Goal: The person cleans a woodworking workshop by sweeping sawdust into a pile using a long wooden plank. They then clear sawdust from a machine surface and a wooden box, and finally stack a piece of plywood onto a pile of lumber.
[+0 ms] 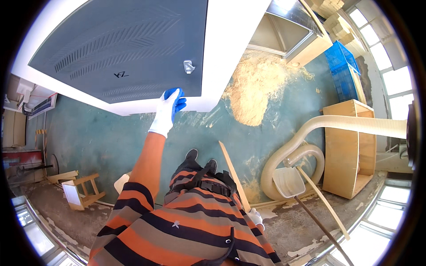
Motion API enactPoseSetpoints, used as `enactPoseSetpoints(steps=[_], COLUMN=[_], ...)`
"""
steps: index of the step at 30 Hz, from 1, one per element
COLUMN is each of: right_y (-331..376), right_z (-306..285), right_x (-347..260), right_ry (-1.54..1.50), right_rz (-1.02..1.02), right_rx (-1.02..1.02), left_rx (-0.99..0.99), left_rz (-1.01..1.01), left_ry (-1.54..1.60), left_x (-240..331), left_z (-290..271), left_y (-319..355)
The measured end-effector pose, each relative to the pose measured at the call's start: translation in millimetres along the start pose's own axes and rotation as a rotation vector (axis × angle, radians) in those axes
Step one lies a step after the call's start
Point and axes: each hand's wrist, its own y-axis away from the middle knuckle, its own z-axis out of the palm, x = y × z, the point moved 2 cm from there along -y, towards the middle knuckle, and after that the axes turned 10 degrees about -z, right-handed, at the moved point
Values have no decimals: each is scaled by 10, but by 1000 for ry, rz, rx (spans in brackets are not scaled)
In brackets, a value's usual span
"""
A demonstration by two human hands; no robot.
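Observation:
My left hand (168,111), in a white glove with blue palm and fingertips, reaches forward to the lower edge of a dark grey cabinet door (146,53). Its fingers are curled closed. Whether they grip the door's edge or something small is hidden. The door has slanted vent slots and a small silver latch (189,67) and sits in a white machine body (230,40). Down at my right side, my right hand (256,217), also gloved, is closed on a long flat wooden strip (233,173), which slants forward past my feet.
A sawdust heap (253,88) lies on the green floor ahead right. To the right are a coiled ribbed hose (275,162), a white bin (289,182) with poles leaning by it, a wooden cabinet (341,155) and blue crates (344,73). A small wooden stool (82,193) stands left.

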Motion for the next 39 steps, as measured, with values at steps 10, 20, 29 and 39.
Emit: enactPoseSetpoints(steps=[10, 20, 29, 39], right_y=[273, 338, 296, 415], right_z=[547, 1006, 1079, 1269], right_x=[-569, -904, -726, -277], right_ry=[-163, -226, -263, -323], right_rz=[155, 171, 138, 103], right_rx=[7, 37, 58, 87], left_rx=[-97, 95, 278, 379], left_rz=[-1, 80, 237, 437], left_ry=[7, -357, -468, -693], left_x=[211, 531, 436, 189], left_z=[66, 437, 510, 333], left_y=[-727, -718, -706, -941])
